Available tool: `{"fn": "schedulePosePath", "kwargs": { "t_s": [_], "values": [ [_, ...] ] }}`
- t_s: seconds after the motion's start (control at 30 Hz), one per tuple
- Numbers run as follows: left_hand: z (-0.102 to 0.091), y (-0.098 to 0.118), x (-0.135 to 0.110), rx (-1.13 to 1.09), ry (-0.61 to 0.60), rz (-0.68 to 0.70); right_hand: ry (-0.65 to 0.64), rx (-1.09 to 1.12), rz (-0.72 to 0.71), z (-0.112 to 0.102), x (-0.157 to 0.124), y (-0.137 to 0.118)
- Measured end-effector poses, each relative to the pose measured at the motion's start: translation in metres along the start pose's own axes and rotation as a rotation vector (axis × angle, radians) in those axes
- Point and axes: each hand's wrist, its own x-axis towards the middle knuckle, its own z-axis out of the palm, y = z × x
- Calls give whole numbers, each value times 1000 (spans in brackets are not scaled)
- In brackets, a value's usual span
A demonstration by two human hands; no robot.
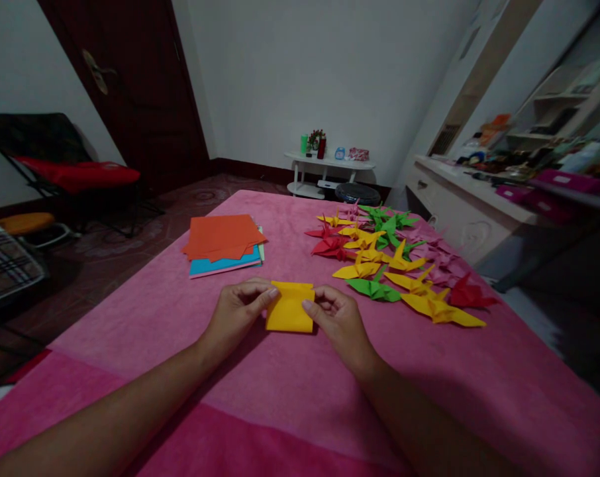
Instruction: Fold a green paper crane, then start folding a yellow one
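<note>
- Pink cloth (pixel 146 318) covers the table; the room is dim, with a dark door (pixel 131 86) at the back left.
- Paper (pixel 290 310): one yellow piece lying on the cloth, front centre, between both hands.
- Left hand (pixel 235 311): pinched narrow on the paper's upper left corner, thumb on top, other fingers curled.
- Right hand (pixel 337 318): pinched on the paper's right edge near the top, thumb on top.
- Fold in hand, my read: match the edges first, then crease. Pin one side and run the other thumb along the fold line.
- The cloth looks soft, so a press-down crease may come out weak. Better to sharpen it in a pinch between the fingertips.
- Paper look: folded to a small near-square with a doubled layer along the top edge. Matte, flat, clean edges, no tears visible.
- Stack (pixel 223 242): loose sheets, orange on top with blue under, beyond the left hand and well apart.
- Cranes (pixel 394 265): folded in yellow, green, red and pink, spread to the right, near the right hand but not touching it.
</note>
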Motion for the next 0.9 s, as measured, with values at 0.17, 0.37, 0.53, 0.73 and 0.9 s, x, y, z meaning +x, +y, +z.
{"fn": "schedulePosePath", "kwargs": {
  "t_s": [0.17,0.37,0.53,0.73,0.9],
  "values": [
    [2,2,-1,5,3,31,55,-77,-184,-2,1,-2],
    [4,8,-1,15,48,64,130,-71,-168,-2,-1,-4],
    [4,9,-4,13,43,38,239,-42,-188,1,-2,-7],
    [6,9,-4,-22,63,-27,280,10,-182,3,-3,-9],
    [8,13,-6,-42,63,-63,291,14,-159,3,-4,-9]
  ]
}}
